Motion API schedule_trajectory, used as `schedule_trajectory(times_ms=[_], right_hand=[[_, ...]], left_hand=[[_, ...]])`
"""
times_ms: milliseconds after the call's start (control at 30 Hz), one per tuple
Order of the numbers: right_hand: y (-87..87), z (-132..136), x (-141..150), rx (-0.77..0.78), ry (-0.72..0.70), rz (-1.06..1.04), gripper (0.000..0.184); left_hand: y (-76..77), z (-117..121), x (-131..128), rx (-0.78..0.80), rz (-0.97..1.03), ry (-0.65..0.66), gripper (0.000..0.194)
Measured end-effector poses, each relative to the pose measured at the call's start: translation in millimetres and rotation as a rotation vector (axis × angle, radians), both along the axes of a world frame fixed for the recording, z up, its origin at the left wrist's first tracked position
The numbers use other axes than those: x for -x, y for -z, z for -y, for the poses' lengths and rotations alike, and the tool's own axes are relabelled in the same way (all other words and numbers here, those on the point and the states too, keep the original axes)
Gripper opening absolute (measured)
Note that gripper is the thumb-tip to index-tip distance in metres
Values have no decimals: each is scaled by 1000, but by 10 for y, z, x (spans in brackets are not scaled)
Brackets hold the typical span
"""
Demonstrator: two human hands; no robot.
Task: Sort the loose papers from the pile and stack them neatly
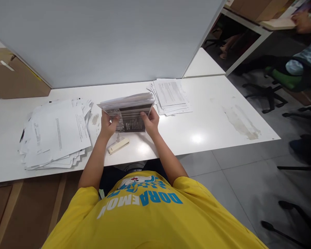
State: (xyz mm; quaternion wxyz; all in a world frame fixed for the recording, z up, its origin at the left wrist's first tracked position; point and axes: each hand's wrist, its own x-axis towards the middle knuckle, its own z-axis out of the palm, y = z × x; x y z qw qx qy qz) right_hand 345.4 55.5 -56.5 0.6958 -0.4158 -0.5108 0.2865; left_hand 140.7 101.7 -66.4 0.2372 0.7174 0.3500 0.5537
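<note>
Between my two hands I hold a stack of papers (pixel 131 119) above the white table, its front sheet printed with a dark picture and white text. My left hand (pixel 109 123) grips the left edge, thumb on the front. At the right edge my right hand (pixel 150 121) is closed on the same stack, thumb also in front; the fingers behind are mostly hidden. Just below the stack lies a cream stapler (pixel 118 146) on the table. A large untidy pile of papers (pixel 59 135) is left of my hands, and a smaller paper pile (pixel 170 93) lies beyond my right hand.
The white table (pixel 209 128) has a stained patch at its right end. A grey partition (pixel 114 41) rises along its back edge. Cardboard boxes (pixel 18 76) stand at the far left. On the right are office chairs (pixel 285 77) and a seated person (pixel 309 52).
</note>
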Motion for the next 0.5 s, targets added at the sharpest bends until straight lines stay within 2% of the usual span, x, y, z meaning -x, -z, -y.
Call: schedule_trajectory(times_ms=[100,167,267,333,433,500], right_hand=[[-33,0,28,19,30,-36,37],[-37,-7,35,52,21,-69,37],[-42,-50,-50,107,-72,-117,39],[-71,-95,-191,173,-229,-126,45],[-162,-117,-466,359,-502,-97,52],[-221,-51,-625,468,-585,-101,54]], left_hand=[[-22,-15,-6,41,78,44,65],[-15,-19,0,135,83,73,60],[-46,-38,-11,255,59,54,48],[-148,-81,-63,253,76,12,46],[-413,-187,-236,215,75,16,44],[-593,-243,-386,224,26,70,44]])
